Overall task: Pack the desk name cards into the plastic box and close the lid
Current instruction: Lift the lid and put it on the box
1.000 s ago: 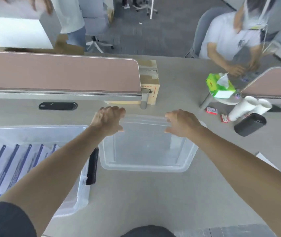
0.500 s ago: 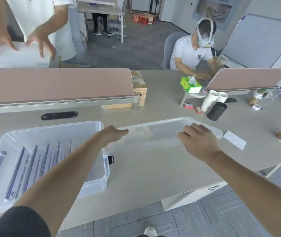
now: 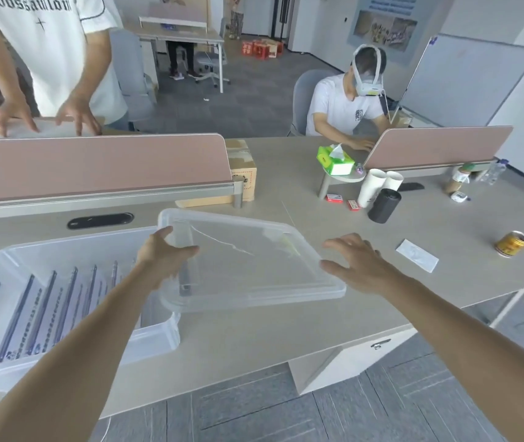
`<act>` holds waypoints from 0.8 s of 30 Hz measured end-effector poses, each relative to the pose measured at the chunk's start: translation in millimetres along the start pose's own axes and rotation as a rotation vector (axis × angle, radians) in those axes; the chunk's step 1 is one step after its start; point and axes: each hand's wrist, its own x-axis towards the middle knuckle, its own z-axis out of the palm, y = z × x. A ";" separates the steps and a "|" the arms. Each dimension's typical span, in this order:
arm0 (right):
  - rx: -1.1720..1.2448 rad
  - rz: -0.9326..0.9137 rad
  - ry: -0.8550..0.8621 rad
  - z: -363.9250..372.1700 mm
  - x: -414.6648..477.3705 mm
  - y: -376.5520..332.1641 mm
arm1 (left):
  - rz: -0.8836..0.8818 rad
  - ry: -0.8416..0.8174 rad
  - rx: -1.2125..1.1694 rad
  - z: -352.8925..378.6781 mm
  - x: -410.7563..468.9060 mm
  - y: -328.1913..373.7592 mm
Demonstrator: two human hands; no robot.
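Head view looks down over a pale desk (image 3: 286, 330) where the clear plastic lid (image 3: 254, 260) is held tilted above the surface, its left part overlapping the right rim of the open plastic box (image 3: 72, 250). The left hand (image 3: 162, 256) grips the lid at its left edge, thumb on top and the other fingers hidden beneath the clear plastic. The right hand (image 3: 356, 266) sits at the lid's right edge with fingers spread and loosely curled; it is just beside the rim, and whether it actually touches the plastic cannot be told. The box rests on the desk to the left of both hands, under the left forearm, and holds the desk name cards (image 3: 53, 311) standing on edge in a row, their dark-striped borders facing up. Past the lid, a pink divider panel (image 3: 95, 164) runs along the desk, with a cardboard box (image 3: 244, 177) at its right end. To the right, well apart from the hands, stand two white paper cups (image 3: 378, 183), a black cylinder (image 3: 383, 205), a green tissue pack (image 3: 334, 159), a small white slip (image 3: 417, 260) and a yellow can (image 3: 511, 244) lying on its side.
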 end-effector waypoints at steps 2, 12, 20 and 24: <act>0.069 0.084 0.020 -1.8 12.9 9.8 | 0.007 0.016 -0.032 -5.7 -14.9 -1.7; 0.612 -0.068 -0.262 18.0 49.9 5.5 | 0.004 0.066 -0.254 -35.0 -84.2 -42.2; 0.518 -0.160 -0.202 33.7 61.3 -61.8 | -0.014 0.177 -0.088 -62.5 -107.0 -83.9; 0.413 -0.204 -0.148 37.4 63.2 -101.7 | 0.001 0.198 -0.048 -86.6 -100.5 -109.9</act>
